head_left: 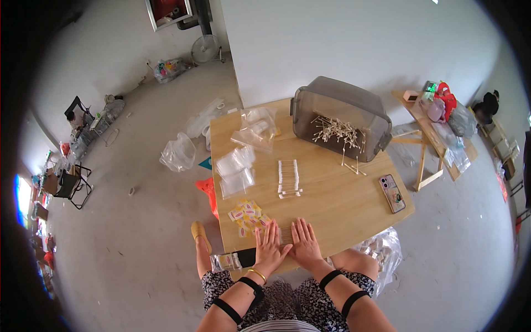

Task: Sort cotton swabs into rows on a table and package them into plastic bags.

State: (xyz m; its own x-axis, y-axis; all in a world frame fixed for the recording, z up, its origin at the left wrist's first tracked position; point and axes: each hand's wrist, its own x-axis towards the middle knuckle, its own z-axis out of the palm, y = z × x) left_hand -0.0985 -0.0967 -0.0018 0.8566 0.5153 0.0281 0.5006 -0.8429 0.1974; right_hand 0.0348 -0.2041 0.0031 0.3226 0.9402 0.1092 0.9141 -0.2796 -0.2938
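Observation:
My left hand [269, 245] and my right hand [303, 242] lie flat, palms down, side by side at the near edge of the wooden table [354, 205]. Between and under them is a small row of cotton swabs [286, 235], partly hidden. Just left of my left hand lies a pile of small yellow and pink packets [247, 216]. A neat row of cotton swabs [289, 179] lies further out in the middle of the table. A filled clear bag [228, 261] sits at the table's near left corner by my left wrist.
A grey plastic bin [340, 119] lies on its side at the far end with loose swabs spilling out. Empty clear bags [237, 171] lie at the left, a phone [391, 193] at the right. A small wooden side table [434, 133] stands to the right.

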